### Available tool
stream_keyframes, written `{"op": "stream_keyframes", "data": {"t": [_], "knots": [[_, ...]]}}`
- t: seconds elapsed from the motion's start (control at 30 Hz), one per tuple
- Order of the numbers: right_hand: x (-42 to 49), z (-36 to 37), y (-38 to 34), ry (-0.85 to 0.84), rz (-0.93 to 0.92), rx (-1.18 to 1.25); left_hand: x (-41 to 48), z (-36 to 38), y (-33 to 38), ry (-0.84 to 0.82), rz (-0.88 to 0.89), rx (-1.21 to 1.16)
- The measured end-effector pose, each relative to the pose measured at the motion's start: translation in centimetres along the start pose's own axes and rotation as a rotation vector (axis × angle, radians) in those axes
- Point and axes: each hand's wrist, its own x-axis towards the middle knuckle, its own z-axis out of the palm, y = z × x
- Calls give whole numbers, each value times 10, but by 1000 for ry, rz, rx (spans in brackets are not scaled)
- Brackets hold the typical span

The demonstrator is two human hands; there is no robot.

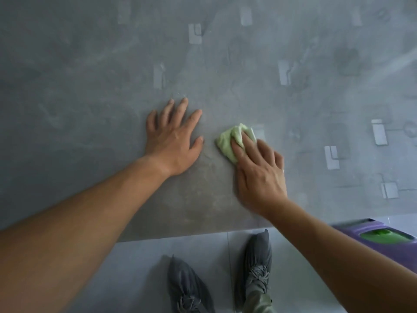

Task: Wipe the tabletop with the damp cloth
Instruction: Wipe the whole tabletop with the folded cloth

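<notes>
Right hand [259, 175] pressed crumpled green cloth [232, 141] against grey surface [90, 75], fingers grasping it near front edge. Left hand [173, 141] lay flat just beside cloth, fingers spread, holding nothing. Grey shoes [257, 267] stood on floor below; purple container [383, 233] at right.

Below the desk edge you see two grey shoes [255, 269] on the tiled floor [140, 263] and a purple bin [352, 231] at right.

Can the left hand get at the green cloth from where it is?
Probably yes: left hand lies flat just beside the green cloth with bare tabletop between, though the right hand covers part.
</notes>
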Motion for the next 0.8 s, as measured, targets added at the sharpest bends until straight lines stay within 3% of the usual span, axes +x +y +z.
{"op": "stream_keyframes", "data": {"t": [0.07,0.27,0.47,0.53,0.67,0.8], "knots": [[20,-4,16,-5,-4,-5,3,-4,-2,3,15,0],[106,-10,21,30,293,-16,12,-20,-11,-11,71,19],[58,-3,13,-24,-94,-4,43,-19,-2,45,71,-56],[91,-9,36,4,-51,-43,62,-12,1,70,57,-85],[150,-15,45,67,236,13,103,-13,1,37,-44,-111],[111,-15,44,6,-74,17,110,-14,6,35,-117,-128]]}}
